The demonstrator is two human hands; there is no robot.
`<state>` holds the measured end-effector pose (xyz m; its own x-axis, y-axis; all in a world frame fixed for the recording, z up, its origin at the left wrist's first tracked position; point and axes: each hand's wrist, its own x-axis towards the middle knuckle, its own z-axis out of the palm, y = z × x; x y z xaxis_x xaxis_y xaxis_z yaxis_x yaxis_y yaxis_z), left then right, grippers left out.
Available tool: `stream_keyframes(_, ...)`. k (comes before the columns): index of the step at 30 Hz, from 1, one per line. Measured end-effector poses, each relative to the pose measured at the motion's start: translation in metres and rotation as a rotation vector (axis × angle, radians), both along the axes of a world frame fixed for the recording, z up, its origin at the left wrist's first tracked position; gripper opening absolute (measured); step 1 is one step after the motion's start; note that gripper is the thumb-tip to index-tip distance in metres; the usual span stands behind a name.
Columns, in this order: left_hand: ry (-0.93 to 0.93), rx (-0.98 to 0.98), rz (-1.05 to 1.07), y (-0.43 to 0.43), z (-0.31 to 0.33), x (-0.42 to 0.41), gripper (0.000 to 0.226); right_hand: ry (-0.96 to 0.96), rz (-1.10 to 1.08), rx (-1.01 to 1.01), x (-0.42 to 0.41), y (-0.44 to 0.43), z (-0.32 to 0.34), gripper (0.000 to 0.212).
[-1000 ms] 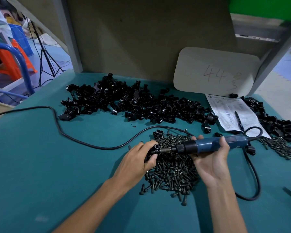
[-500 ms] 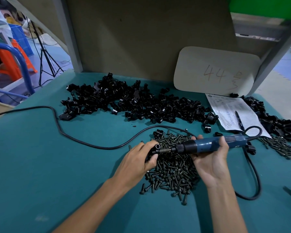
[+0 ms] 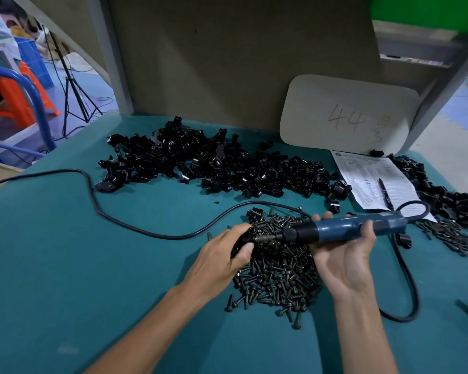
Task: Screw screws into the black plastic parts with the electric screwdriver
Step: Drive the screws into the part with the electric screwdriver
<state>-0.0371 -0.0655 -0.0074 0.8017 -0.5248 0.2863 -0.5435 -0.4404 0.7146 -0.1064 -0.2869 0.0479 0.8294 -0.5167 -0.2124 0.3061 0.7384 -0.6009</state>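
Beige board reads "44"; L hand grips part, R hand screwdriver.

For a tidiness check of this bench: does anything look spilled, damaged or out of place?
Nothing looks damaged. A few screws lie apart from the near edge of the screw pile, and one black plastic part lies alone between the parts heap and the paper.

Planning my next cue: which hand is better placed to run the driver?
Right. The right hand grips the electric screwdriver, its bit meeting the black plastic part the left hand holds above the screw pile.
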Motion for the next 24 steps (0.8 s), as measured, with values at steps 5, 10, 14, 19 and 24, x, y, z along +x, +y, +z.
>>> stream_keyframes(5, 0.054, -0.032, -0.075, 0.0, 0.007, -0.005, 0.047, -0.035, -0.021, -0.076, -0.009, -0.004, 0.007, 0.066)
stream_keyframes(10, 0.201, -0.267, -0.038, 0.007, 0.039, -0.004, 0.036, -0.012, -0.107, -0.097, -0.016, -0.011, 0.025, 0.068)
stream_keyframes(14, 0.35, -0.319, 0.102, 0.035, 0.055, 0.015, 0.044, 0.283, -0.196, -0.364, -0.033, -0.042, 0.045, 0.051)
stream_keyframes(19, 0.677, -0.445, 0.112, 0.034, 0.047, 0.01, 0.028, 0.829, 0.036, -1.179, -0.06, -0.05, 0.028, 0.058)
stream_keyframes(24, 0.865, -0.573, 0.126, 0.03, 0.045, 0.004, 0.011, 1.178, 0.099, -1.552, -0.072, -0.045, 0.006, 0.061)
